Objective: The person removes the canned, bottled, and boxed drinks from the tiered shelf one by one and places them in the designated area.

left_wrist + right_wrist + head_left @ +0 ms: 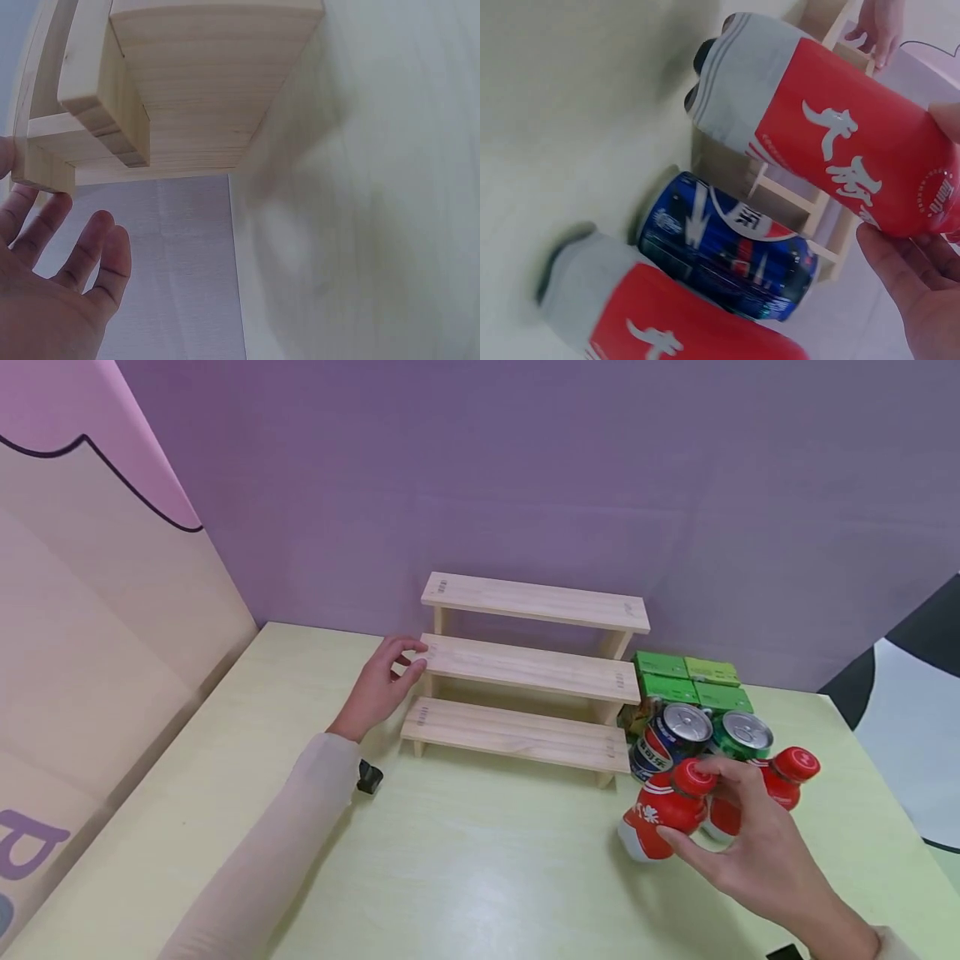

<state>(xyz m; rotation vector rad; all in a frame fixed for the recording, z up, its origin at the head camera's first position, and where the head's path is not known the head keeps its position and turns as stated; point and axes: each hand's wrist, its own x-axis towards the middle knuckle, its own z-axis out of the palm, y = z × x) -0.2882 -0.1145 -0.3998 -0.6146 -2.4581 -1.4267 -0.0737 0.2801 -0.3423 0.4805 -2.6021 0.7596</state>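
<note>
A three-tier wooden step shelf [525, 664] stands against the back wall. My left hand [381, 685] holds the left end of its middle tier between thumb and fingers; in the left wrist view the other fingers [112, 262] spread loosely below the board. My right hand [757, 852] grips a red-and-white drink bottle [663, 814] near its cap and upper body. That bottle is tilted, its base raised off the table in the right wrist view. A second red bottle [797, 766] stands behind the right hand, partly hidden by it.
Right of the shelf stand a blue cola can [686, 727], a green can [744, 732] and several green cartons [663, 687]. A purple wall [525, 468] rises behind the pale table [465, 868]. A white-and-black chair [911, 718] is beyond the right edge.
</note>
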